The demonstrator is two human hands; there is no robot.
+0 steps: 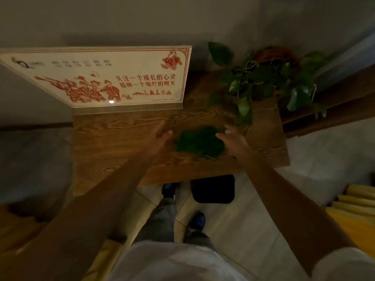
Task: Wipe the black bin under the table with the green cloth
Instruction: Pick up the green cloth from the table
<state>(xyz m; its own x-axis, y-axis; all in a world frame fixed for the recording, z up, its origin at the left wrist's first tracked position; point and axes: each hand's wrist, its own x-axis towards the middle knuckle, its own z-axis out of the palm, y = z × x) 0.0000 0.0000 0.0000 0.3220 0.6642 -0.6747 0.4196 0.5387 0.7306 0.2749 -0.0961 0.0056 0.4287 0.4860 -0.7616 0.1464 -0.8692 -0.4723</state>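
A folded green cloth (197, 141) lies flat on the wooden table (113, 142), near its front edge. My left hand (161, 133) hovers just left of the cloth, fingers apart and empty. My right hand (233, 138) reaches over the cloth's right edge with spread fingers; whether it touches the cloth is unclear. The black bin (213, 189) stands on the floor below the table's front edge, half hidden by the tabletop.
A clear stand with a red-and-white printed sign (105, 78) stands at the table's back left. A leafy potted plant (263, 82) fills the back right. My feet (196, 220) are on the tiled floor beside the bin. Yellow slats (357, 203) sit at the right.
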